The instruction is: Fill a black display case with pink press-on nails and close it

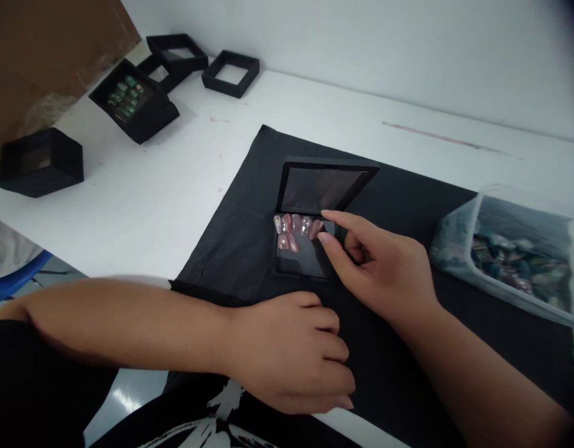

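— On the black mat [249,205] in front of me sits a small black display case [310,249], lid [321,186] tipped up at the back so the tray is open to my fingers. Pink press-on nails [296,227] lie in rows along its upper part.

— What are your hands doing?

— My right hand [384,274] is over the case's right edge. Thumb and forefinger are apart, the thumb tip resting on the nail at the row's right end, the forefinger stretched out just above it; the other fingers are curled in. I would say that posture lets me nudge one nail without disturbing its neighbours. My left hand [296,354] lies knuckles-up on the mat just below the case, fingers loosely curled; whether anything is under them I cannot tell. It seems to be resting there to keep the mat from sliding.

— And around you?

— A clear plastic tub [459,236] sits at my right, partly on the mat, with a heap of dark greenish nails [520,261] in it, close enough to reach. Well off to the left on the white table [165,180], another open case holds green nails [125,93]; empty black frames [231,73] and a closed black box [39,162] are set aside near it, by a brown cardboard sheet [44,56].
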Demonstrator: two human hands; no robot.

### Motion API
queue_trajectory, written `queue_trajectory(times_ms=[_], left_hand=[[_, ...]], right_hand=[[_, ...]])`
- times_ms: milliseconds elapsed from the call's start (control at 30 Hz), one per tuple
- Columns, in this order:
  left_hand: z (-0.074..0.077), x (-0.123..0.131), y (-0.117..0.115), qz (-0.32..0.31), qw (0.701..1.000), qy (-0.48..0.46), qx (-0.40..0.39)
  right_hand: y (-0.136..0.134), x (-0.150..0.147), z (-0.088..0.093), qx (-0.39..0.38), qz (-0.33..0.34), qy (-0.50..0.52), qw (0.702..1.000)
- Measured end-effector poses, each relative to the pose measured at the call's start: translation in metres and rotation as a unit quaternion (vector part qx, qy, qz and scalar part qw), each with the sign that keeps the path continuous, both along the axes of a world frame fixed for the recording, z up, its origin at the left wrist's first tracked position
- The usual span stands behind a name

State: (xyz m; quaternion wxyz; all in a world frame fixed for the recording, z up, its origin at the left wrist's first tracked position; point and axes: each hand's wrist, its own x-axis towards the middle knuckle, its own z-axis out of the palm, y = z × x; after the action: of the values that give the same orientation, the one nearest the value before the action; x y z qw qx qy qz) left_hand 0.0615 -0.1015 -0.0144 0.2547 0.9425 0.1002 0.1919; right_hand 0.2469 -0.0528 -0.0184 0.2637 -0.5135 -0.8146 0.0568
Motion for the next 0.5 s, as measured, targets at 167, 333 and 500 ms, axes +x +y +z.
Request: queue_trajectory(times_ms=[167,333,500], left_hand=[[0.0,0.0,0.0,0.0,1.0,0.0,0.001],[-0.001,0.001,0.0,0.001,1.0,-0.013,0.018],[0.015,-0.003,0.014,0.045,0.989,-0.108,0.09]], right_hand=[[-0.001,-0.001,0.002,0.065,0.077,-0.035,0.994],[0.002,-0.004,0.004,0.105,0.123,-0.128,0.978],[0.002,-0.004,0.004,0.077,0.121,-0.116,0.983]])
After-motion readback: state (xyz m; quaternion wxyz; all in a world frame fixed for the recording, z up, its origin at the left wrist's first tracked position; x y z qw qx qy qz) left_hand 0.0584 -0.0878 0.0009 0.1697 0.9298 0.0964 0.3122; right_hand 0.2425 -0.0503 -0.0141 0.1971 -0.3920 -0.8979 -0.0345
